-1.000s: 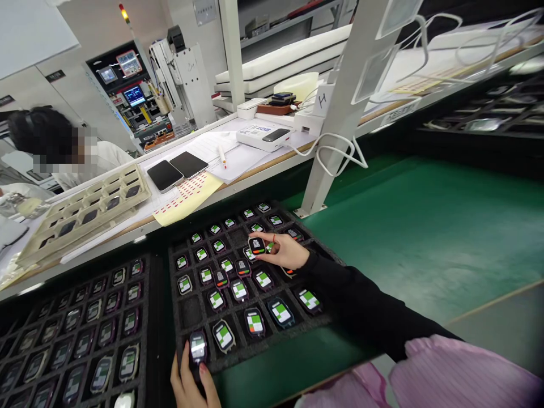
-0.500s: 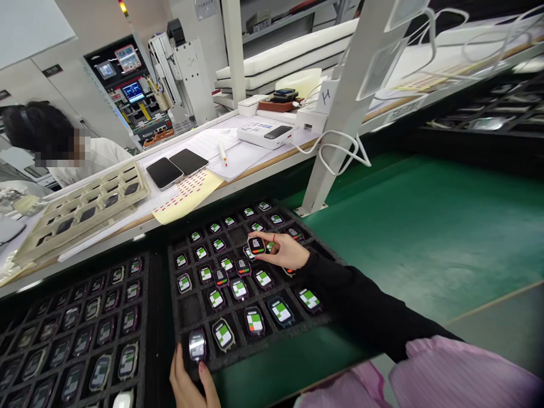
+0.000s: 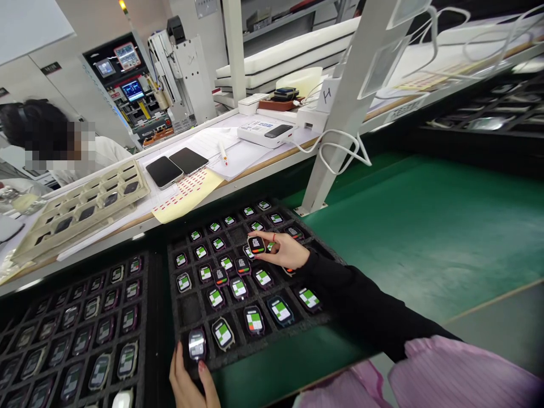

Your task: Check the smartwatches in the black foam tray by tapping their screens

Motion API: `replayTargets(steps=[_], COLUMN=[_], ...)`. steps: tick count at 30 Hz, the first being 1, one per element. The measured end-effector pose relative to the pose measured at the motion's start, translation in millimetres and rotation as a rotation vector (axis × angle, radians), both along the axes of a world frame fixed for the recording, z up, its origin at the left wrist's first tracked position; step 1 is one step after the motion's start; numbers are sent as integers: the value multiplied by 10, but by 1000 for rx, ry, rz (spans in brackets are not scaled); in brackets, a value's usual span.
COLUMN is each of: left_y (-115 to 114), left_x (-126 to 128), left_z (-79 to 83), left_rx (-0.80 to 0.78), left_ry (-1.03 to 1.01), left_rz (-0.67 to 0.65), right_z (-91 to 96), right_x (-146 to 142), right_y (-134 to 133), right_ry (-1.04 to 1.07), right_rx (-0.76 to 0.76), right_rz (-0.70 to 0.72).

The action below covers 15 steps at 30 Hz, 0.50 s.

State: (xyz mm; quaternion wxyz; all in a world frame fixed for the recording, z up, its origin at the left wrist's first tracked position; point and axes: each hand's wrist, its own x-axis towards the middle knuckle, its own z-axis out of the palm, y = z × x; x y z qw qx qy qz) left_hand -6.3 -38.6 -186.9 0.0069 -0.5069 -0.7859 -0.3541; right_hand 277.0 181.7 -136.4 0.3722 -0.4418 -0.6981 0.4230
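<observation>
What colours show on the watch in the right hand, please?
The watch screen is mostly black, with white, orange and green; head view.

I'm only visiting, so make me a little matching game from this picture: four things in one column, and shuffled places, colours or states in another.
Things
1. Right hand
2. Left hand
3. Yellow sheet
4. Pen

Places, colours or states
A. Dotted with red marks
B. At the near left corner of the dark tray
C. White, with a reddish end
D. Pinching a watch

Right pairs: 1-D, 2-B, 3-A, 4-C
</observation>
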Motion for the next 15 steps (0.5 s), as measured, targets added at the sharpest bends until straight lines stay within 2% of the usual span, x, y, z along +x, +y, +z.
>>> replayTargets(steps=[7,15], left_y=[-1,-1], left_x=[26,2], left_z=[43,23], left_rx=[-66,-49], left_ry=[-37,-25], left_rz=[30,9], right_z=[14,-8], right_x=[3,23], right_y=[-5,4], right_ry=[10,-23], right_rx=[14,25], right_rz=[23,3])
